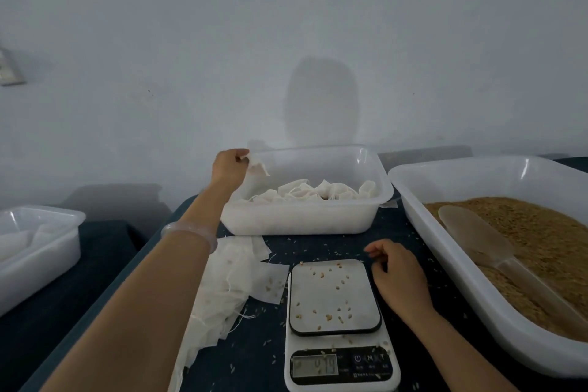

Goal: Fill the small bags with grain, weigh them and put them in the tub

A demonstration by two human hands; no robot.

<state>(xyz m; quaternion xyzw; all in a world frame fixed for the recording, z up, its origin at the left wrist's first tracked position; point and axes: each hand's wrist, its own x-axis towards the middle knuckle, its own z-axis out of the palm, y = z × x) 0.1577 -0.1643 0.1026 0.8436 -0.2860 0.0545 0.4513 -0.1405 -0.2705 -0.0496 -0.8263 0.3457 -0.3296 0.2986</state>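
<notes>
The left hand [230,165], arm stretched forward, pinches a small white fabric bag [258,168] by its top, holding it just above the left rim of the translucent white plastic tub [299,219]. The tub stands at the far side of the dark blue worktop [321,247] and holds a layer of filled white bags [318,190]. The right hand [399,277] rests on the worktop just beside the white digital scale [334,296], fingers loosely curled, holding nothing. Loose grains dot the scale's plate. A heap of empty white mesh bags [229,280] lies left of the scale. To the right, a large white plastic tray [477,178] holds brown grain [547,242] and a translucent plastic scoop [474,232].
</notes>
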